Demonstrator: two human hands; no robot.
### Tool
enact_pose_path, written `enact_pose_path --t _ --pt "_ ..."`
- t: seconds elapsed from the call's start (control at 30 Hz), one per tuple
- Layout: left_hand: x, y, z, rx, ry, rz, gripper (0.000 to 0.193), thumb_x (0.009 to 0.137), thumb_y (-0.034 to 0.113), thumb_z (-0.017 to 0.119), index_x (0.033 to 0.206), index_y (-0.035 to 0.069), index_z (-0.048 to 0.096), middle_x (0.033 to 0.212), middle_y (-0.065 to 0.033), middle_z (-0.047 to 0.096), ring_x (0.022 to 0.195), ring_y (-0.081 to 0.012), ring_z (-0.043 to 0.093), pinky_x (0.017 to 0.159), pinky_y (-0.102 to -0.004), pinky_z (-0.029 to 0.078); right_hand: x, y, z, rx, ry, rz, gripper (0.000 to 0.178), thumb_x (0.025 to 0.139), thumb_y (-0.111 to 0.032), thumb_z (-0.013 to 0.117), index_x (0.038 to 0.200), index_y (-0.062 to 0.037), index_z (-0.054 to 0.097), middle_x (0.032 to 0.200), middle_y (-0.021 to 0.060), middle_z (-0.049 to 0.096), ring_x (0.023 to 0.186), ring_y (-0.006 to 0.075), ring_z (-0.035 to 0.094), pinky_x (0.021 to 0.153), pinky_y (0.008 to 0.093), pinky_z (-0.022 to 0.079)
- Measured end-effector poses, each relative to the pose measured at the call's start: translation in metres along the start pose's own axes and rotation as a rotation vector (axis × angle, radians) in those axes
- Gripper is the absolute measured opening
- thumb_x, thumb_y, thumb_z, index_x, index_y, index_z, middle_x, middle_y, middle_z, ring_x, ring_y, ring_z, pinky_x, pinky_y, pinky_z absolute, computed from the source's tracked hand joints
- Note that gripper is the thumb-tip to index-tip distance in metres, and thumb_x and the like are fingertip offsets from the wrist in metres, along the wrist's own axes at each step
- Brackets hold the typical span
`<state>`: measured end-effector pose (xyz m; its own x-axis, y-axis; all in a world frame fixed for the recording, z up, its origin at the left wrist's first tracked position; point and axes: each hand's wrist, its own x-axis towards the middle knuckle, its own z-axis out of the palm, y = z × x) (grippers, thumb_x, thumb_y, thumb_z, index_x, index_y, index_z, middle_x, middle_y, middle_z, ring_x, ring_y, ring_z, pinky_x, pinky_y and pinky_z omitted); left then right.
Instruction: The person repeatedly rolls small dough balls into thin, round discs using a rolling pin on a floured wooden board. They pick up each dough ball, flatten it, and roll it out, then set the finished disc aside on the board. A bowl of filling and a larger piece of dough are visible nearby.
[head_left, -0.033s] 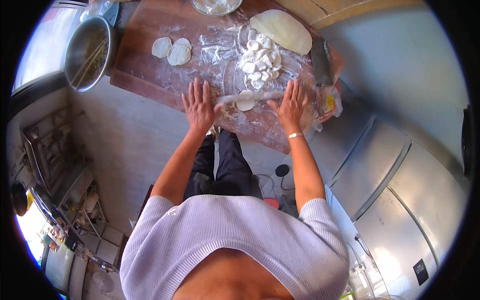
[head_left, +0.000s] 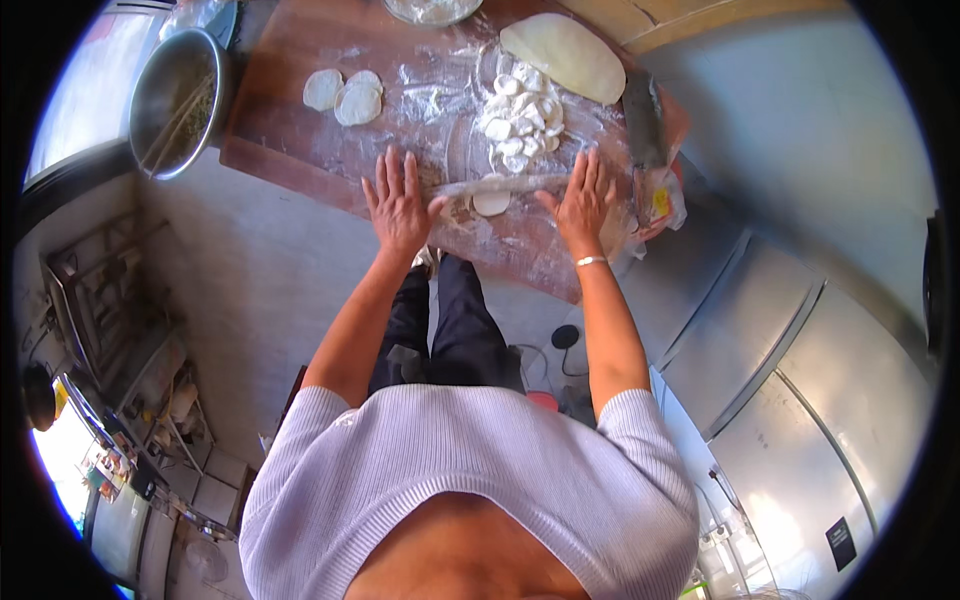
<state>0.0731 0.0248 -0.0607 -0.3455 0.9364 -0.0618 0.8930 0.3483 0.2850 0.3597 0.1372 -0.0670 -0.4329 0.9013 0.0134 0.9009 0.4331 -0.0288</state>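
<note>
- Head view: your left hand (head_left: 400, 205) lies flat, fingers spread wide, palm pressing one end of the rolling pin (head_left: 500, 185). It grips nothing; it only bears down.
- Your right hand (head_left: 582, 200) is the same, open and flat, on the pin's other end, with a bracelet (head_left: 590, 261) at the wrist.
- The dough disc (head_left: 491, 203) sits between your hands, just under the pin, at the near part of the floured wooden board (head_left: 300, 120).
- At 12 o'clock from the disc lies a heap of small dough pieces (head_left: 522, 118); beyond it, toward 1 o'clock, a big slab of dough (head_left: 575, 55).
- At 10 o'clock, well apart, rest three rolled wrappers (head_left: 345, 95). Farther that way stands a metal bowl (head_left: 175, 100) with chopsticks inside.
- A cleaver (head_left: 642, 125) lies at 2 o'clock, near your right hand.
- Risks, as a judgement: uneven pressure between palms could roll the disc lopsided or tear it thin. Too little flour and it may stick to the pin. A long push forward could run the pin into the heap. A wide sweep with your right hand could meet the cleaver.
</note>
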Motion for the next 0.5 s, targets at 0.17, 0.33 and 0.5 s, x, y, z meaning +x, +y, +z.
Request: enact_pose_path --t 0.17,0.33,0.5 --pt "-0.087 -0.002 0.005 -0.06 -0.201 0.091 0.091 0.084 0.057 0.068 0.155 0.008 0.036 0.163 -0.0199 0.028 0.15 -0.0406 0.027 0.117 -0.0663 0.018 -0.055 0.012 -0.005 0.088 -0.058 -0.067 0.107 0.08 -0.07 0.065 0.151 0.0029 0.033 0.157 0.0232 0.035 0.145 0.0414 0.031 0.116 0.0566 0.024" --pt "-0.023 -0.001 0.013 -0.042 -0.016 0.023 0.09 0.083 0.059 0.067 0.152 0.008 0.041 0.16 -0.0199 0.034 0.148 -0.0401 0.03 0.116 -0.0662 0.021 0.003 0.007 0.001 0.056 0.016 -0.025 0.105 0.082 -0.078 0.055 0.15 -0.0001 0.036 0.156 0.0214 0.038 0.144 0.0407 0.034 0.113 0.0606 0.027" --pt "-0.048 0.0 0.014 -0.016 -0.052 0.051 0.093 0.082 0.064 0.066 0.152 0.008 0.041 0.16 -0.0206 0.033 0.148 -0.0405 0.03 0.116 -0.0668 0.02 -0.027 0.018 0.011 0.107 -0.005 -0.031 0.107 0.08 -0.078 0.056 0.152 -0.0016 0.034 0.156 0.0204 0.039 0.144 0.0384 0.035 0.113 0.0606 0.026"
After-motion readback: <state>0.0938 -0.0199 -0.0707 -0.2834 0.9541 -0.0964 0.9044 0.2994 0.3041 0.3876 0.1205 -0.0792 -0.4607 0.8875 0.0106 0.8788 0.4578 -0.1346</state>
